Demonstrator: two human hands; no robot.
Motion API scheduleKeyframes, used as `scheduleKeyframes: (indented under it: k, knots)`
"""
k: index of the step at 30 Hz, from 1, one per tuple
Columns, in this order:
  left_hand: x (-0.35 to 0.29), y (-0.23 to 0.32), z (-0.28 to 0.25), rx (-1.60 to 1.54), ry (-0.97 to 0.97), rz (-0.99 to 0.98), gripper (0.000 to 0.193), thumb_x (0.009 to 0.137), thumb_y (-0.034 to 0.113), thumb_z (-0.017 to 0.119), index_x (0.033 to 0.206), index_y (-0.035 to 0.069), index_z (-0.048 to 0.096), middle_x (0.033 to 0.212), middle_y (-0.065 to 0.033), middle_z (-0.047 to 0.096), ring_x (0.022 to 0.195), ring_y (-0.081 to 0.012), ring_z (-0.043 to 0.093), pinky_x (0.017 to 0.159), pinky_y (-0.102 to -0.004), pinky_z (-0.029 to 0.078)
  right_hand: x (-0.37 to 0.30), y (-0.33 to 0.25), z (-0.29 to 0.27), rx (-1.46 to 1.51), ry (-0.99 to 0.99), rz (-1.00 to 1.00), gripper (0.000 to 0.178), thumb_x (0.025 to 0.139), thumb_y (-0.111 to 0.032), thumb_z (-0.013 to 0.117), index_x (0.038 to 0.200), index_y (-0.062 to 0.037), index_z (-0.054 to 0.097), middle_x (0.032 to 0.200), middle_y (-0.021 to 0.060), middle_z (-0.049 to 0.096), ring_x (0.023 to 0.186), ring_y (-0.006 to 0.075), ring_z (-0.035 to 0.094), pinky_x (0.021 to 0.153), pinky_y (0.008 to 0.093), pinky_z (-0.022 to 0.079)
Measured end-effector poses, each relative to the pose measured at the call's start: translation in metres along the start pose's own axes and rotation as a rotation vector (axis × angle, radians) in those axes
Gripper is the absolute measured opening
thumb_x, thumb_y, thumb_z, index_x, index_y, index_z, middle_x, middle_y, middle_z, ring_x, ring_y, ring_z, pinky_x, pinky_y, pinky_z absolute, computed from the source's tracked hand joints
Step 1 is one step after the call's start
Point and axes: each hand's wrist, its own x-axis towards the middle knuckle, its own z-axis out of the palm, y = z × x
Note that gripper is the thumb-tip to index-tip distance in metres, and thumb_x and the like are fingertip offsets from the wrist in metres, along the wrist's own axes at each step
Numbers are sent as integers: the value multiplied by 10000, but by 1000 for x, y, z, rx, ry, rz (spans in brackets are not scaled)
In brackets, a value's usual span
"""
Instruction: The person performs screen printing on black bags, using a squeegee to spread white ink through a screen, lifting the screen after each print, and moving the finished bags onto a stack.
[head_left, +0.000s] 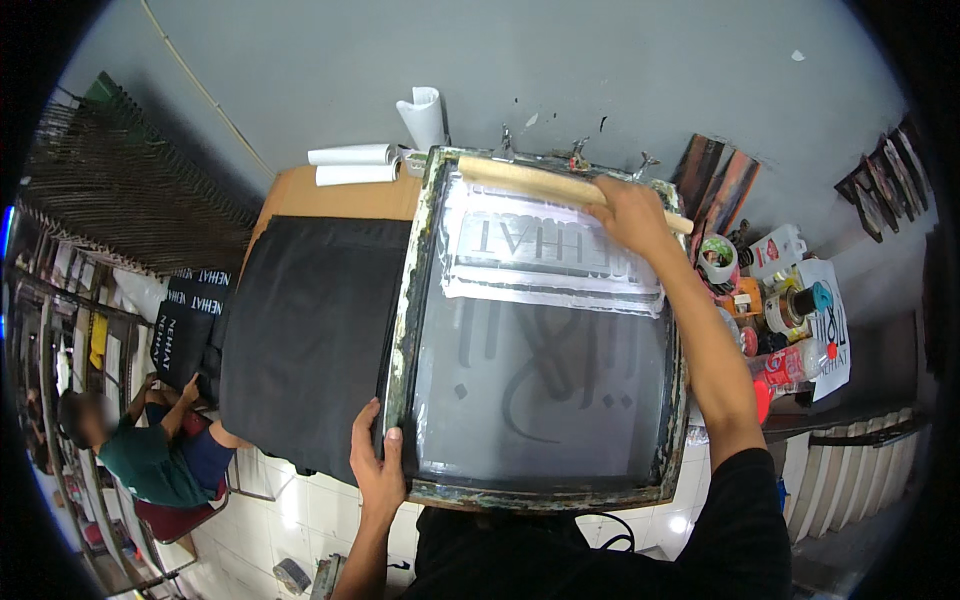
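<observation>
Near left, the left hand (382, 478) grips the frame (402, 335) by its left rail, close to the near corner. Within it, the mesh (475, 390) is bare in its near part and coated with white ink (550, 297) in its far part. Left of the frame lies black cloth (300, 340). At the far end, the right hand (635, 215) is closed around the squeegee (530, 182), set crosswise. Bottles (793, 366) stand at right; far left, a seated person (160, 460) handles printed cloth (182, 335). Paper rolls (352, 155) lie beyond, before the grey wall (340, 60).
</observation>
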Motion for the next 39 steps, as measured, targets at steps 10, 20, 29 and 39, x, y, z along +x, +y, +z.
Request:
scheduleKeyframes:
  k: [10,20,29,39]
  knots:
    - [0,-5,1,-75,28,-32,448,1023,251,581,1336,-69,566,1381,-236,600,1260,-334,590,1104,-432,430,54,-19,2,-154,-85,30,650,832,-647,704,1055,-37,717,811,180,733,799,380,719,734,492,562]
    - [1,-3,5,-66,52,-14,442,1023,248,577,1329,-71,575,1334,-224,633,1202,-313,627,1075,-425,455,54,-19,0,-92,-154,-204,685,734,-706,747,963,-60,752,776,173,724,787,371,719,756,475,566]
    - [-3,-2,2,-66,97,-8,451,1034,312,576,1303,-48,616,1272,-189,666,1173,-272,630,1054,-395,457,-52,-5,28,-124,209,-471,230,787,-247,737,942,-105,643,818,63,640,802,265,664,695,422,541]
    - [0,2,7,-44,77,-13,459,1043,304,571,1285,-84,604,1208,-204,675,1123,-275,628,1031,-398,459,-38,-4,33,-131,406,-367,170,766,-146,699,914,-112,621,840,34,615,837,238,639,697,389,518]
